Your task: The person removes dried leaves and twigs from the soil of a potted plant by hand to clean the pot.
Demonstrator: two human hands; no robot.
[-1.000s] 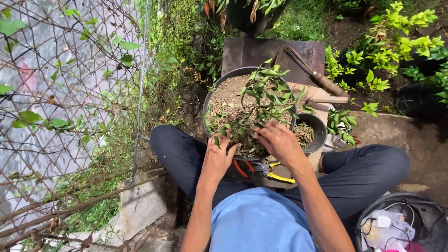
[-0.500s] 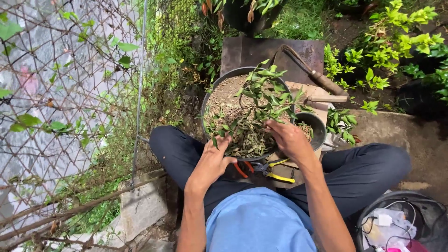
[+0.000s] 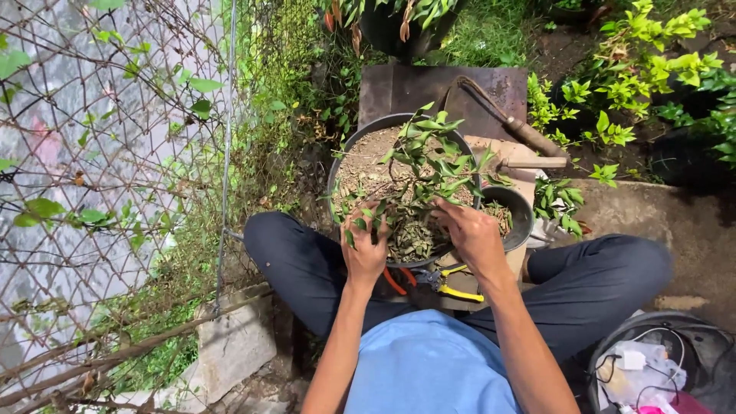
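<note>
Chain-link fence [image 3: 115, 176]: stood at far left, threaded with vines, close beside the seated person's knee.
Concrete block [image 3: 234, 337]: lay below the fence, by the left leg.
Left hand [image 3: 366, 244]: rested on the near rim of the pot, fingers bent down over leaves and rim; seemed to steady the pot, though whether a leaf was pinched could not be told.
Round dark pot [image 3: 341, 157]: sat between the crossed legs, within easy reach of both hands, filled with dry soil and fallen leaves.
Small leafy plant [image 3: 433, 157]: rose from the middle of the pot, branches spreading toward the right.
Orange-handled pruners [image 3: 399, 277]: lay just under the pot's near edge, apart from both hands.
Yellow-handled pliers [image 3: 456, 290]: lay beside the pruners, on the board near the lap.
Right hand [image 3: 471, 234]: reached in among the lower branches, fingers curled loosely at the leaves; grip itself hidden by foliage.
Smaller black pot [image 3: 523, 211]: touched the big pot's right side, holding leaf litter.
Wooden-handled tool [image 3: 529, 134]: lay across the board behind.
Bucket [image 3: 613, 345]: stood at lower right, holding cables.
</note>
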